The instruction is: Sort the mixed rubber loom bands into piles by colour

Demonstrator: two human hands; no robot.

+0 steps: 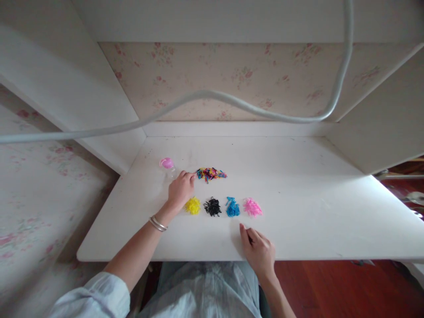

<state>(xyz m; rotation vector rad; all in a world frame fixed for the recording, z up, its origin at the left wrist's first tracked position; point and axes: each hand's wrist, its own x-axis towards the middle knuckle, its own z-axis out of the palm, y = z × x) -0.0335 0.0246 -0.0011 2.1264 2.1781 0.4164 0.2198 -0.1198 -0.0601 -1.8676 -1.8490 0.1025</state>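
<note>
My left hand [181,189] reaches to the left end of a mixed heap of small coloured rubber bands [211,174]. Its fingers are pinched together at the heap's edge, and what lies between the tips is too small to make out. In front of the heap, a row of sorted rubber bands runs from left to right: a yellow pile [192,206], a black pile [212,206], a blue pile [232,207] and a pink pile [253,207]. Below the blue and pink piles, my right hand [260,249] is closed near the table's front edge; its contents are hidden.
A small clear container with a pink top [167,163] is just beyond my left hand. All this is on a white desk [314,203] with side panels and a back ledge. A thick white cable [212,94] hangs across the upper view.
</note>
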